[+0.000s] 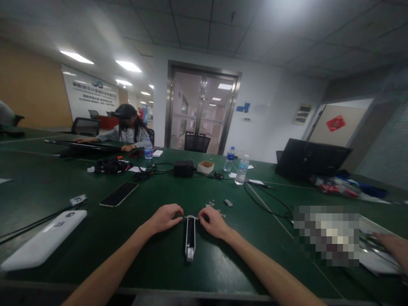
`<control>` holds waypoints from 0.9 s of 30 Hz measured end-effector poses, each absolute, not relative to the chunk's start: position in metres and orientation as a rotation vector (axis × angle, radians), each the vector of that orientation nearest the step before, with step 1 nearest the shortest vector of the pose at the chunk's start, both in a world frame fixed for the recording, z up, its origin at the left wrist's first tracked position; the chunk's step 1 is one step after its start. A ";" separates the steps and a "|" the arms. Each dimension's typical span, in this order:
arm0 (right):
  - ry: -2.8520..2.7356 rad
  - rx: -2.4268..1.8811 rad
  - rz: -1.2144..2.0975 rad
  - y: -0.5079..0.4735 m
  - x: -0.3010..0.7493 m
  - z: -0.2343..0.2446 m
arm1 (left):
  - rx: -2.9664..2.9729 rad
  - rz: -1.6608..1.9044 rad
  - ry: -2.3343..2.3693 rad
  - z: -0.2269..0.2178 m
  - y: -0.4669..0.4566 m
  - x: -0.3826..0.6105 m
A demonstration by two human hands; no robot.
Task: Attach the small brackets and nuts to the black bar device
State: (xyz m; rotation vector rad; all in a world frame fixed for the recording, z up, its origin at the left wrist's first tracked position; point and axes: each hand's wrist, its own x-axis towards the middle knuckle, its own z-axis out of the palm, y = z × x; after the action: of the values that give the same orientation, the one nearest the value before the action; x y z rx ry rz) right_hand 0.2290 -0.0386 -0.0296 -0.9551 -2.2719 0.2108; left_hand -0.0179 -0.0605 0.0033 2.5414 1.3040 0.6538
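Note:
A narrow black and silver device (190, 237) lies lengthwise on the green table (95, 238) right in front of me. My left hand (166, 217) rests at its far end on the left side, fingers curled and pinched against the tip. My right hand (213, 221) mirrors it on the right side, fingers also curled at the same end. What the fingertips pinch is too small to make out. Several tiny metal parts (216, 205) lie scattered just beyond my hands.
A white power bank (44, 240) and a black phone (118, 194) lie to the left. Cables, a black box (183, 168), a small carton (205, 166) and water bottles (241, 170) sit farther back. A person sits at the far left. Another person's hand (393, 246) shows at right.

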 end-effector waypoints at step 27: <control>-2.360 -0.901 0.261 -0.038 0.234 -0.020 | 2.464 0.595 1.203 -0.003 -0.050 -0.018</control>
State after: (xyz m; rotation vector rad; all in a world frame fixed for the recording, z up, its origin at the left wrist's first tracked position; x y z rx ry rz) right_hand 0.2338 -0.0385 -0.0198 -0.9007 -2.3597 0.2610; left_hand -0.0185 -0.0495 -0.0029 2.4638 1.2028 0.5954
